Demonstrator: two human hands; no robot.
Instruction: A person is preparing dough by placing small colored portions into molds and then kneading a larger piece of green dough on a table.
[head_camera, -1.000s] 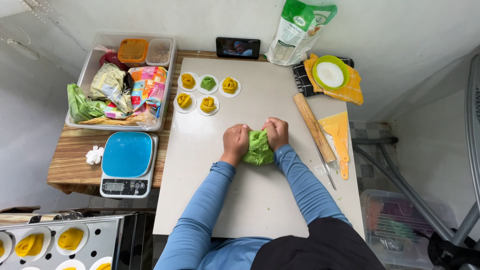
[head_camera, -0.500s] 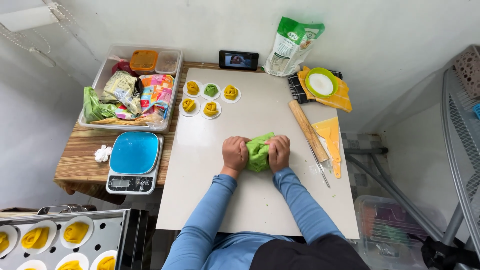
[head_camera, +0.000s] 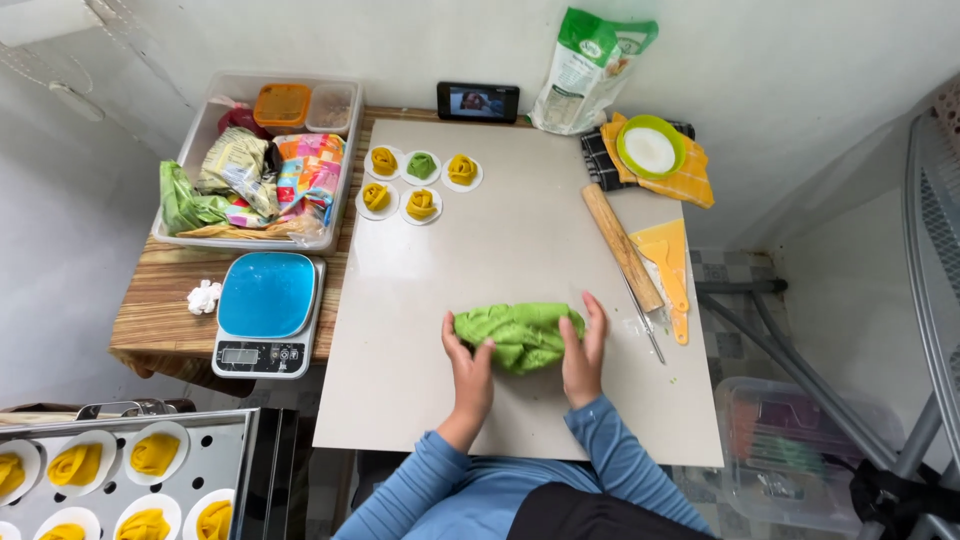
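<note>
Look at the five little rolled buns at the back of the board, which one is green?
The green bun is the middle one of the back row of three. The other four buns are yellow, and it matches the green dough between the hands.

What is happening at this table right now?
A person is working a lump of green dough on a pale board. The left hand and right hand press it from either side. A rolling pin lies to the right, and five small shaped pieces sit at the far end.
</note>
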